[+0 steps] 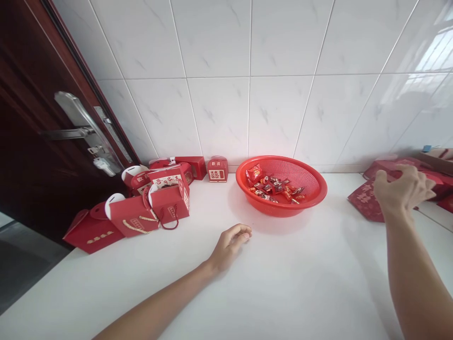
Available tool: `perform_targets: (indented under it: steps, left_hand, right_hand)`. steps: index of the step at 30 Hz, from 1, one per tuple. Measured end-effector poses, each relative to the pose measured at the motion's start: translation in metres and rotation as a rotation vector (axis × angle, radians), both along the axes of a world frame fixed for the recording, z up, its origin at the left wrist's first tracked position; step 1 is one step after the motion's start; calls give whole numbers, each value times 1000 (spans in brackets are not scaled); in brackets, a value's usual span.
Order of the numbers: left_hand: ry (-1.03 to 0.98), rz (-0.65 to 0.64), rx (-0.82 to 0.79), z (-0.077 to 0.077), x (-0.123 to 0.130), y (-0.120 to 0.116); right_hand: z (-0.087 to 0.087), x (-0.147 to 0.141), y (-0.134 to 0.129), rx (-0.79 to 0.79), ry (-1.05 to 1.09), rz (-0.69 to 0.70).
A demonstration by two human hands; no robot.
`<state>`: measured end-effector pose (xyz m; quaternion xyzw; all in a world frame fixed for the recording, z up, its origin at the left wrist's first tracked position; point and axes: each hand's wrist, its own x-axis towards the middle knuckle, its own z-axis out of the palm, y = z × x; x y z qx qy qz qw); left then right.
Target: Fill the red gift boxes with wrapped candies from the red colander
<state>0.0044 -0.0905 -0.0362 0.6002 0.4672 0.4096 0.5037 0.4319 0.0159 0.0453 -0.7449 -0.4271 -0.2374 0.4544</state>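
My left hand (230, 244) rests on the white table (283, 283) in front of the red basket, its fingers loosely curled, with nothing in it. My right hand (403, 189) is at the far right, thumb and fingers apart, over a flat dark-red folded box (368, 200) with pale lettering. Whether its fingers touch that box I cannot tell. The red plastic basket (316, 200) stands between my hands, by the wall. Inside it lie several small wrapped candies (276, 186) and a larger red packet (254, 174).
At the left stand several red gift boxes, among them one with rope handles (132, 217) and one lying near the table edge (94, 231). A small closed red box (217, 170) stands by the tiled wall (219, 108). A dark door (31, 94) with keys (103, 165) is at the left.
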Motion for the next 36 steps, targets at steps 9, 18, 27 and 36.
perform_targets:
  steps: [9,18,27,36]
  left_hand:
    - [-60,171,38,-5,-2,4]
    - [69,442,432,-5,-28,36]
    - [536,824,899,61,-144,64]
    - [851,849,938,47,-176,56]
  right_hand:
    - [12,-180,-43,-51,-27,941]
    - [-112,-309,-117,-283,-675,1528]
    - [-119,-306,-113,-435,-388,1534]
    - [-116,-303,-114,-422,-158,1573]
